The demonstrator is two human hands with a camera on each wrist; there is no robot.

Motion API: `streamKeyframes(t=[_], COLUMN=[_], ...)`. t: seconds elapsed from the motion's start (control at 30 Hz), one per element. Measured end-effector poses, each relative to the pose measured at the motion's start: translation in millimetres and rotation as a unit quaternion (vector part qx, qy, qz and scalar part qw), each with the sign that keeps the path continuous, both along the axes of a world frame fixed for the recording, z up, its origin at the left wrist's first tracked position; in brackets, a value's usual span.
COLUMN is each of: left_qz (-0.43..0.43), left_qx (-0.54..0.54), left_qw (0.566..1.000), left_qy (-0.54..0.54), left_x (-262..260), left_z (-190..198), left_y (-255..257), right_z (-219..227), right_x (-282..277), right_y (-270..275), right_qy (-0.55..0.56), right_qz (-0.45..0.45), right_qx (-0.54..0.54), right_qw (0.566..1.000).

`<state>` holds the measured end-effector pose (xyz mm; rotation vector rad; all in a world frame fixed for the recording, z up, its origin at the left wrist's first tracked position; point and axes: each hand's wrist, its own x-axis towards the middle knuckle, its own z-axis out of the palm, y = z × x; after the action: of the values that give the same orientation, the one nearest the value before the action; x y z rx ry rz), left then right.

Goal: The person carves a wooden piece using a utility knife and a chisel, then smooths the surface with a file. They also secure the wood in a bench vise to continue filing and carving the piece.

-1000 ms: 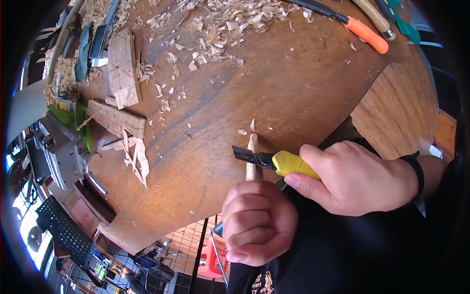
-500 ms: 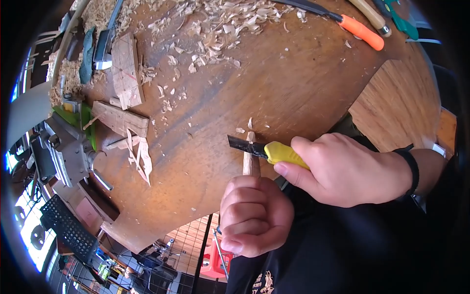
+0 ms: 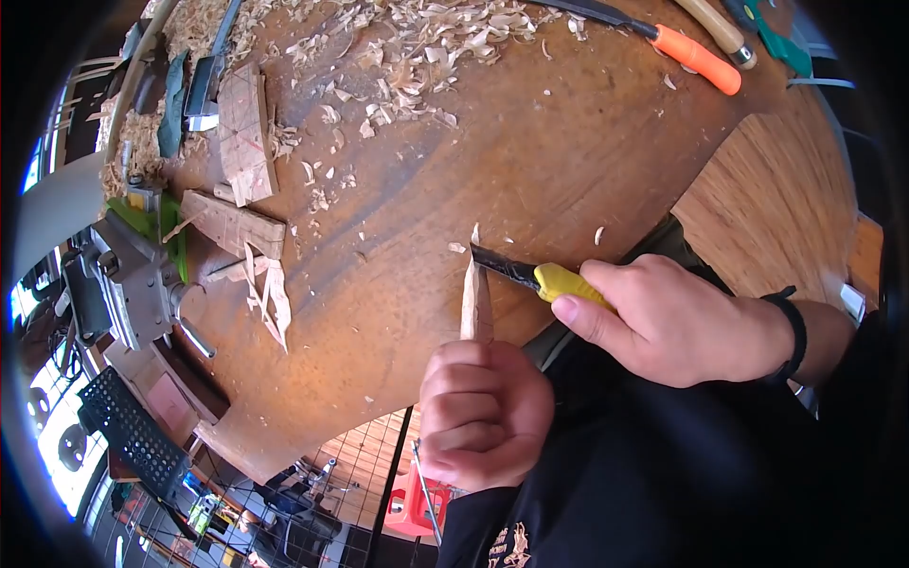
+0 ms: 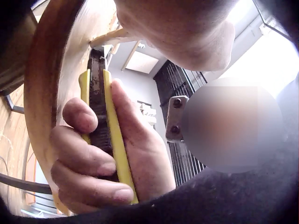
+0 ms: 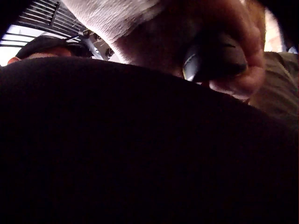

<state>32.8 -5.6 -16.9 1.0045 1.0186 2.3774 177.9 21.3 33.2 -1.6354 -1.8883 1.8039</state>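
In the head view my left hand (image 3: pixel 488 412) grips a short whittled wooden stick (image 3: pixel 474 305), fingers curled round its lower part. The stick points away from me over the table and narrows to its far end. My right hand (image 3: pixel 663 322) holds a yellow utility knife (image 3: pixel 566 283), its thumb along the handle. The dark blade (image 3: pixel 504 265) slants left, its tip right at the stick's far end. In the left wrist view, fingers wrap the yellow knife handle (image 4: pixel 119 144), and the stick (image 4: pixel 112 37) shows beyond the blade. A dark rounded handle end (image 5: pixel 217 58) shows in the right wrist view.
Wood shavings (image 3: pixel 417 57) cover the back of the brown table (image 3: pixel 398 303). Wooden blocks (image 3: pixel 232 222) and thin split pieces (image 3: pixel 273 301) lie left, near a metal vise-like tool (image 3: pixel 133 284). An orange-handled blade (image 3: pixel 696 59) lies at the back right.
The knife blade has gone from lying across the stick to its far tip. My left hand and the stick have shifted slightly left. A small chip now lies on the table beyond the knife.
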Motion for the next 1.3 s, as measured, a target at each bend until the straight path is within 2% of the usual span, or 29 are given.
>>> streamKeyframes(t=[0.07,0.1,0.17,0.2,0.27,0.5,0.57,0.63,0.7,0.83,0.9,1.1,1.2,1.3], left_qz=[0.017,0.017,-0.034,-0.034,-0.074,-0.123,-0.136,-0.132,-0.128,-0.113,-0.119,-0.114,-0.123,-0.103], left_qx=[0.0,-0.001,0.017,0.019,-0.011,0.031,0.049,0.048,0.048,0.059,0.051,0.067,0.044,0.036], left_qw=[0.995,0.995,0.997,0.997,0.997,0.992,0.988,0.987,0.987,0.991,0.991,0.991,0.976,0.981], left_qy=[-0.097,-0.095,-0.074,-0.073,0.021,0.023,0.061,0.075,0.088,0.051,0.025,0.028,0.171,0.158], left_x=[-3.1,-5.6,-11.0,-12.0,-12.9,-18.7,-18.6,-17.9,-16.1,-17.6,-19.4,-19.6,-7.5,-3.7], left_z=[0.7,-0.9,-6.8,-7.6,-7.7,-10.9,-10.6,-10.8,-12.5,-14.2,-14.3,-15.0,-9.8,-10.4], left_y=[-1.9,-3.4,-7.9,-10.5,-15.4,-9.4,-7.5,-7.2,-6.2,-8.2,-10.7,-9.7,-7.6,-8.9], right_z=[0.2,1.3,7.3,9.6,10.7,20.0,11.5,6.5,3.4,4.7,16.7,23.2,11.1,7.3], right_x=[1.1,1.8,2.1,2.4,4.2,4.1,-0.1,-2.7,-3.2,-0.4,0.2,-7.7,-10.5,-9.4], right_y=[-1.0,-1.8,-0.4,0.7,2.0,13.7,11.5,13.6,18.5,13.3,16.4,16.7,17.6,18.3], right_qy=[0.012,0.022,0.026,0.027,0.021,-0.035,-0.043,-0.051,-0.038,-0.01,0.002,-0.057,-0.078,-0.071], right_qz=[0.008,0.015,0.028,0.04,0.049,0.097,0.077,0.058,0.052,0.059,0.083,0.096,0.079,0.06], right_qx=[0.0,-0.001,-0.012,-0.02,-0.009,-0.018,0.007,0.035,-0.004,0.022,-0.055,-0.016,0.016,0.015], right_qw=[1.0,1.0,0.999,0.999,0.999,0.994,0.996,0.996,0.998,0.998,0.995,0.994,0.994,0.996])
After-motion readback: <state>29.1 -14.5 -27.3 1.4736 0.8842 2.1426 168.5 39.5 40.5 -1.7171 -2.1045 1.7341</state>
